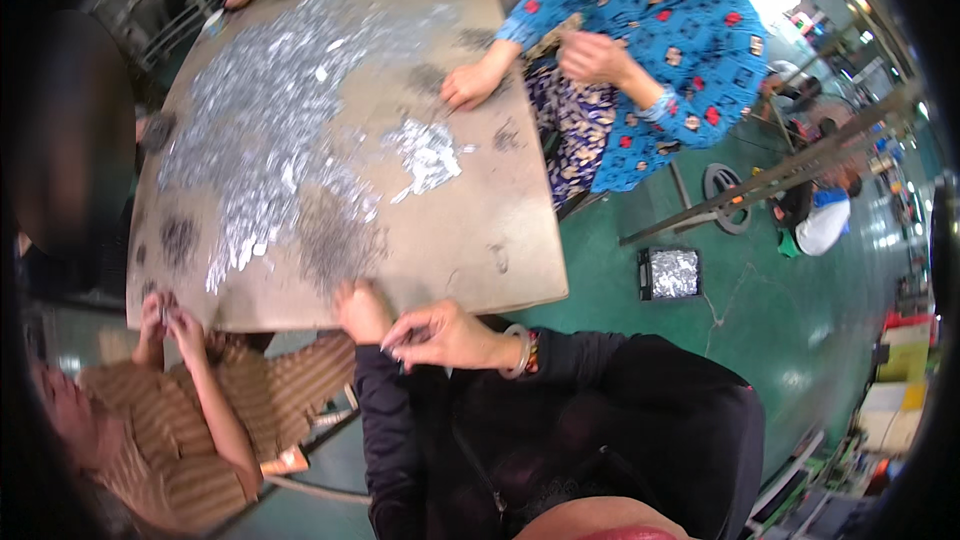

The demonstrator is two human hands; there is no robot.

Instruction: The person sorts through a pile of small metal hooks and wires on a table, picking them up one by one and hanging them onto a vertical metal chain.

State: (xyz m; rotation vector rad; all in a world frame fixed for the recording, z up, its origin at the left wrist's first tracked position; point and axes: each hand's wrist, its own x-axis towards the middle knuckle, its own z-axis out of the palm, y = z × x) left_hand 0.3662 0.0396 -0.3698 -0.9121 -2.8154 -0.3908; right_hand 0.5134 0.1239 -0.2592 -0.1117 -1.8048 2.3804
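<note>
My right hand (445, 335), with a pale bangle at its wrist, is held in front of my body just off the near table edge. Its thumb and fingers are pinched together on a small metal piece (392, 347), too small to make out clearly. My left hand (362, 310) rests at the near edge of the table (470, 270), its fingers curled; what they hold, if anything, is hidden. Beyond it lie dark grey filings (340, 240). A wide spread of small shiny metal pieces (260, 120) covers much of the tabletop, and a smaller pile (428, 155) lies apart.
A person in a blue patterned top (680, 70) sits at the right side. Another in brown stripes (170, 420) sits at my left, handling something small. More people are at the left and far edges. A black crate of shiny pieces (672, 273) stands on the green floor.
</note>
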